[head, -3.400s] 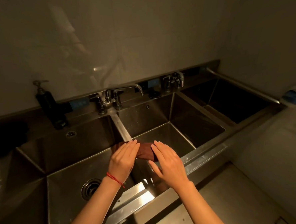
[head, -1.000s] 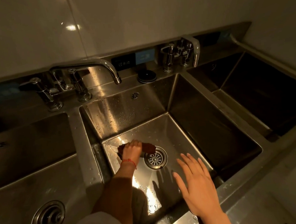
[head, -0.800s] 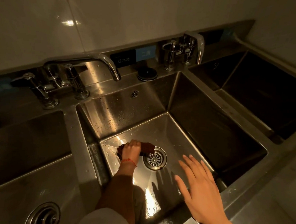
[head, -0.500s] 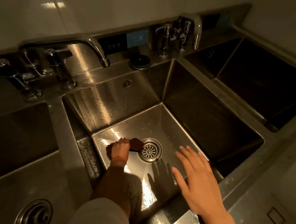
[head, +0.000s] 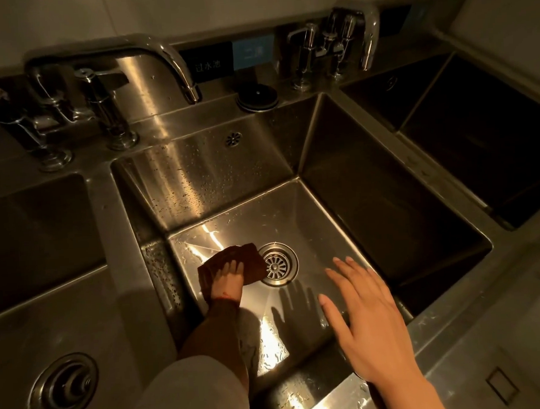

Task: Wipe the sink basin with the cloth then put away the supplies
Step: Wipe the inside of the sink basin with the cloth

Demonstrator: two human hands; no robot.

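Note:
A dark reddish-brown cloth (head: 253,262) lies on the wet floor of the middle steel sink basin (head: 314,220), just left of the round drain (head: 277,264). My left hand (head: 227,278) reaches down into the basin and presses flat on the cloth, its fingers spread over it. My right hand (head: 369,318) hovers open above the basin's front right part, fingers apart and holding nothing; its shadow falls on the basin floor.
A long curved faucet (head: 161,57) reaches over the basin's back edge, with tap handles (head: 105,110) to its left. A black round cap (head: 257,97) sits on the back ledge. A second faucet (head: 359,28) stands at the right. Further basins flank both sides (head: 47,312) (head: 479,134).
My left hand and the cloth slid slightly left and toward me across the basin floor beside the drain. The view has dipped closer. My right hand stays hovering, open.

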